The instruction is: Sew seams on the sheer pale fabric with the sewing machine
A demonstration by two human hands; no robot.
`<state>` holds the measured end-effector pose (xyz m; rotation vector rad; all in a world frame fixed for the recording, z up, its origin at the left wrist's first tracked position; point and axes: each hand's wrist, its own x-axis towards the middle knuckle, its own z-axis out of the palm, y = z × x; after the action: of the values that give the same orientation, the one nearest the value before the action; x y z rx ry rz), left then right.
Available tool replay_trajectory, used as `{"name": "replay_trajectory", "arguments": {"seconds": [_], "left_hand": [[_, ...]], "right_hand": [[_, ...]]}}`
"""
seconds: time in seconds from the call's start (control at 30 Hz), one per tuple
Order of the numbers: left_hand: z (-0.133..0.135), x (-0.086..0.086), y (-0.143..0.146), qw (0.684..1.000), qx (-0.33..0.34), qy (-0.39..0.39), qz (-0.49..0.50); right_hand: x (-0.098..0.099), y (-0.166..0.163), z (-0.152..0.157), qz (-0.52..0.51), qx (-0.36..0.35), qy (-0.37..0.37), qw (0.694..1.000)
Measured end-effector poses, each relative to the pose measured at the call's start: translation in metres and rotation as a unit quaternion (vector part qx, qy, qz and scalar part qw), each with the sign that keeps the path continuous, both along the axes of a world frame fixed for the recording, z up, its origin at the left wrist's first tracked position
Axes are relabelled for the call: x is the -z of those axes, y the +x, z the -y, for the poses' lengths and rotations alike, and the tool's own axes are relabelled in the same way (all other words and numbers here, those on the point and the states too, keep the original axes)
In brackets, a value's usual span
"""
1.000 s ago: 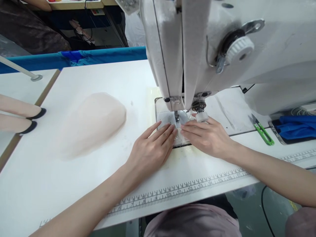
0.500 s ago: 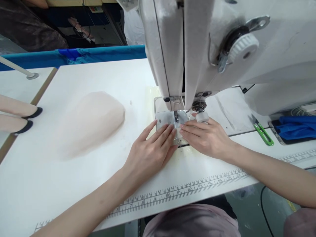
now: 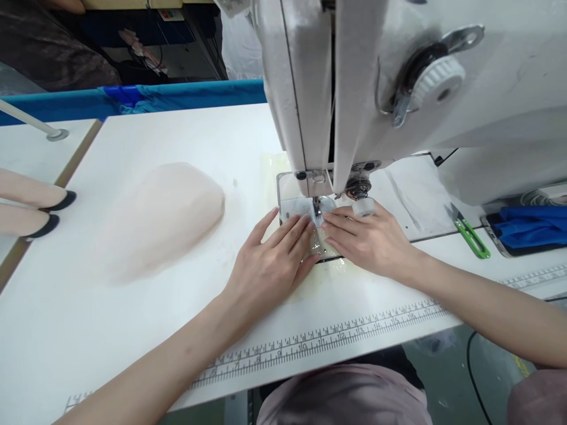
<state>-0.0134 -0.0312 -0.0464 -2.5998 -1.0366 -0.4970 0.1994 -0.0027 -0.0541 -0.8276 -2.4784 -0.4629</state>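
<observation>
Both my hands rest at the metal needle plate point(image 3: 292, 203) of a white sewing machine point(image 3: 305, 100). My left hand point(image 3: 268, 260) lies palm down left of the presser foot point(image 3: 316, 205), fingers stretched out and thumb apart. On the other side, my right hand point(image 3: 367, 239) is low and flat, its fingertips pointing at the foot and partly behind a white knob point(image 3: 363, 206). Whether a thin piece lies under the fingertips I cannot make out. A pale beige, rounded, cup-like piece point(image 3: 177, 218) lies on the white table point(image 3: 133, 348), left of my left hand.
Green-handled thread snips point(image 3: 472, 236) and a phone point(image 3: 496, 239) under blue cloth point(image 3: 531, 227) lie at the right. A printed ruler point(image 3: 301, 348) follows the front edge. Two beige pieces with black ends point(image 3: 48, 225) sit at the far left, near a pale rod point(image 3: 31, 118).
My hands have shifted very slightly at the needle plate, with the fingertips a little farther up. The beige cup-like piece and the snips have not moved on the table.
</observation>
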Motion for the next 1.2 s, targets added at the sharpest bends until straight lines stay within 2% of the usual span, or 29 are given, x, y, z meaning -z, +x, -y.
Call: {"name": "replay_trajectory", "arguments": {"seconds": [0.2, 0.5, 0.83, 1.03, 1.2], "left_hand": [[-0.001, 0.001, -0.001, 1.000, -0.002, 0.008, 0.001], [-0.009, 0.003, -0.002, 0.999, -0.013, -0.032, 0.022], [-0.019, 0.006, -0.002, 0.999, -0.024, -0.020, 0.022], [-0.020, 0.005, -0.004, 0.998, -0.049, -0.021, 0.025], [-0.016, 0.000, -0.004, 0.995, -0.097, -0.018, 0.002]], "right_hand": [[-0.001, 0.001, 0.000, 0.006, 0.007, -0.010, 1.000], [-0.001, 0.001, -0.003, 0.018, 0.015, -0.059, 0.998], [-0.002, 0.003, -0.007, 0.023, 0.028, -0.052, 0.998], [-0.008, 0.006, -0.006, 0.017, 0.041, -0.045, 0.998], [-0.012, 0.007, -0.003, 0.018, 0.052, -0.054, 0.997]]}}
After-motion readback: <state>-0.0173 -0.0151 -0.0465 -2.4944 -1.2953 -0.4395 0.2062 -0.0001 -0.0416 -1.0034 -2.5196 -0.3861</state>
